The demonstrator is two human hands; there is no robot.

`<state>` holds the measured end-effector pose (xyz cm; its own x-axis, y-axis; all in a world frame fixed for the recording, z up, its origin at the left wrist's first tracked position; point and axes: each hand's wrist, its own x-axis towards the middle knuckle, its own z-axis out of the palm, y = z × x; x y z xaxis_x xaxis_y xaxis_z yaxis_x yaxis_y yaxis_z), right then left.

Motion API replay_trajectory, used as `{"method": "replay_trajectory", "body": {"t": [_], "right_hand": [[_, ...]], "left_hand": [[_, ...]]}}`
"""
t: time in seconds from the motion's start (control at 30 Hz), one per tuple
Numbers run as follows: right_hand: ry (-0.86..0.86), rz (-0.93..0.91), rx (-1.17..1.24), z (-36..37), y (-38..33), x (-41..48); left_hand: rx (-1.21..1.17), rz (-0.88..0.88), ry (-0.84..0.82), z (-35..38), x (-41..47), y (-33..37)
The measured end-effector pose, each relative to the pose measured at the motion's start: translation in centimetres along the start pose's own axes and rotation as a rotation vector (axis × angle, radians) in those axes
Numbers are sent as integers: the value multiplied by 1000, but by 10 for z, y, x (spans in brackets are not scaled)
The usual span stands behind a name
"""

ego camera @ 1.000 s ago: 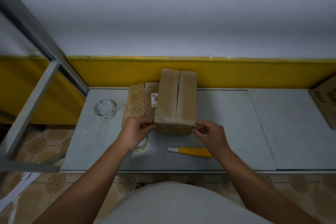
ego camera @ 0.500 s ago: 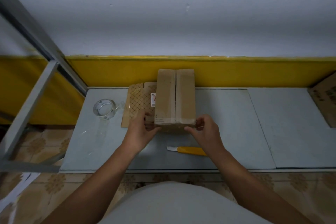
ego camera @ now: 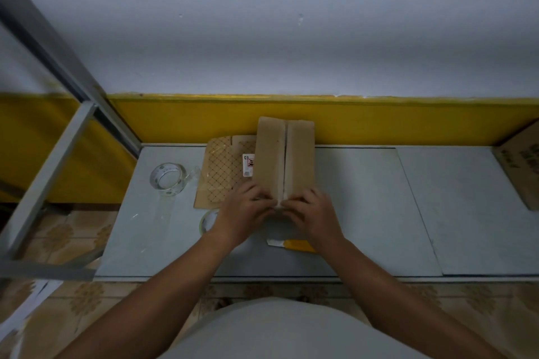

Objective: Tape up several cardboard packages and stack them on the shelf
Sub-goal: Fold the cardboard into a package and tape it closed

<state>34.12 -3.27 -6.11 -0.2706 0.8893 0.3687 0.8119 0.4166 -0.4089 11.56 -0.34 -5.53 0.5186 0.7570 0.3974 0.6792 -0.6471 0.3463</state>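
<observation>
A brown cardboard package (ego camera: 284,154) stands on the grey table (ego camera: 364,198) with its centre seam running away from me. My left hand (ego camera: 245,213) and my right hand (ego camera: 313,216) meet at the near end of that seam. Their fingertips press on the box's near top edge, where a strip of clear tape crosses. A clear tape roll (ego camera: 167,179) lies to the left on the table. A second tape roll (ego camera: 208,220) shows partly from under my left wrist.
A yellow utility knife (ego camera: 297,245) lies just in front of the box, under my right wrist. Flattened cardboard with a grid print (ego camera: 221,172) lies left of the box. Another cardboard box (ego camera: 522,160) sits at the far right. A grey metal shelf frame (ego camera: 58,148) rises at the left.
Both hands have slid inward from the box's near corners to the middle seam. The box has shifted slightly away from me.
</observation>
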Motion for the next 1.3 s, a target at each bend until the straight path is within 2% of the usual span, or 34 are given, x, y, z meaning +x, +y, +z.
{"method": "replay_trajectory", "body": {"t": [0.2,0.5,0.6,0.67,0.77,0.83,0.87,0.93,1.0,1.1,1.2,1.3], "right_hand": [[37,-171,-28,6,3,13],[-21,-137,85,3,7,5],[-37,-133,96,1,6,7],[-40,-14,118,-2,6,5],[66,523,293,-7,14,11],[41,862,553,-13,19,21],[-2,956,700,-14,20,26],[-82,994,864,-17,20,30],[-75,957,867,-17,14,29],[3,937,853,-15,0,26],[40,916,924,-13,-17,16],[46,949,979,-12,-30,-2]], "left_hand": [[48,8,36,1,0,-3],[-10,23,-37,1,-3,-13],[-93,-77,-32,2,-3,-12],[-172,-203,-37,1,-7,-10],[-288,-392,-32,-1,-13,-5],[-423,-555,40,-4,-14,2],[-497,-661,101,-4,-13,7],[-683,-899,215,-3,-11,19],[-887,-1066,247,-3,-6,31],[-908,-1031,273,0,0,43],[-915,-996,381,-6,10,45],[-825,-948,400,-12,17,33]]}}
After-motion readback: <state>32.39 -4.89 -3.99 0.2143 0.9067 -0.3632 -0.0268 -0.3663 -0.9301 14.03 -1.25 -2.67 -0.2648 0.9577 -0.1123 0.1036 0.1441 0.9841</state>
